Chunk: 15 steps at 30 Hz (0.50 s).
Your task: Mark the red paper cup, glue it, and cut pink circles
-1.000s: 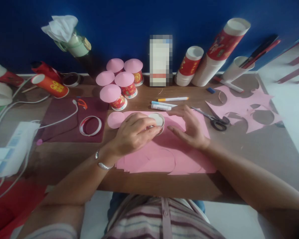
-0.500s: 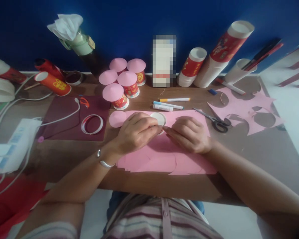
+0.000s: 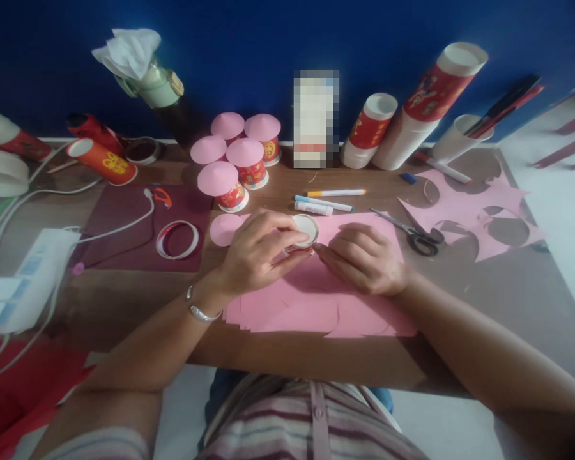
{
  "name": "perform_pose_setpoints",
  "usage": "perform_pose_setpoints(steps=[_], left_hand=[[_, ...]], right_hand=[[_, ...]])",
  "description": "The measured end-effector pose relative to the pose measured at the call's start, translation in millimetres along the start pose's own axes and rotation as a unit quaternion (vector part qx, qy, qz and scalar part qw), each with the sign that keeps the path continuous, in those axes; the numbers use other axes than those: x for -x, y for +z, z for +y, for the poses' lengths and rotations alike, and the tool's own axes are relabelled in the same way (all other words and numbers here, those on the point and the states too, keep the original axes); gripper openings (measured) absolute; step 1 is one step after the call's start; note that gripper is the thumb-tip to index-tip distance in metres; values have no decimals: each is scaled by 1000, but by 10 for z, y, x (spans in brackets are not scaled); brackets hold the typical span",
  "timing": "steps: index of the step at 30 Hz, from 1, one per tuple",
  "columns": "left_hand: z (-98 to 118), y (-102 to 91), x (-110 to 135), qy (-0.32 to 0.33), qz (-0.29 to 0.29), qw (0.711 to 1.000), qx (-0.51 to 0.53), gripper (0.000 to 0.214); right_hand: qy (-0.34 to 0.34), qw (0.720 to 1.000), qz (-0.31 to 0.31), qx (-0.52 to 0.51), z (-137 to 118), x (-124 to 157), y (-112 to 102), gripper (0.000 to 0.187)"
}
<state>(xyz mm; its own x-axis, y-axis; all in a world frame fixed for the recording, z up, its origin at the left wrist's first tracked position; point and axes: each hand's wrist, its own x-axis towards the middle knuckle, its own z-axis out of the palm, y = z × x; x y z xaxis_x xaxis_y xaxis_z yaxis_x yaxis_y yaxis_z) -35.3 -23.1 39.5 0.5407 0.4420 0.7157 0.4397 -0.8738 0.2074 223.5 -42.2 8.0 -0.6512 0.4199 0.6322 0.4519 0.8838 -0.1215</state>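
My left hand (image 3: 255, 252) grips a small upturned paper cup (image 3: 305, 229), white base up, red print on its side, held over the pink paper sheets (image 3: 316, 306) on the table. My right hand (image 3: 364, 259) lies curled on the pink paper just right of the cup, its fingertips meeting the cup's lower edge; whether it pinches anything I cannot make out. A cut pink paper circle (image 3: 223, 229) lies to the left of my left hand.
Several red cups with pink cone tops (image 3: 223, 185) stand behind. Markers and a glue stick (image 3: 323, 204), scissors (image 3: 412, 233), pink offcuts (image 3: 479, 211), cup stacks (image 3: 426, 102), a cut cup ring (image 3: 176, 239) on a maroon mat, cables and a white device (image 3: 23, 281) at left.
My right hand came in from flat and open to curled against the cup. My left hand has tipped the cup up slightly off the paper.
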Motion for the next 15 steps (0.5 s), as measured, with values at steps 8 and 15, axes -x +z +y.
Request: perform_pose_setpoints(steps=[8,15], left_hand=[[-171,164,136,-215,-49,955,199,84],[-229,277,216,-298,-87,905,292,65]], right_hand=[[-71,991,49,101,-8,-48,-10,43],[-48,994,46,88,5,-38,7,45]])
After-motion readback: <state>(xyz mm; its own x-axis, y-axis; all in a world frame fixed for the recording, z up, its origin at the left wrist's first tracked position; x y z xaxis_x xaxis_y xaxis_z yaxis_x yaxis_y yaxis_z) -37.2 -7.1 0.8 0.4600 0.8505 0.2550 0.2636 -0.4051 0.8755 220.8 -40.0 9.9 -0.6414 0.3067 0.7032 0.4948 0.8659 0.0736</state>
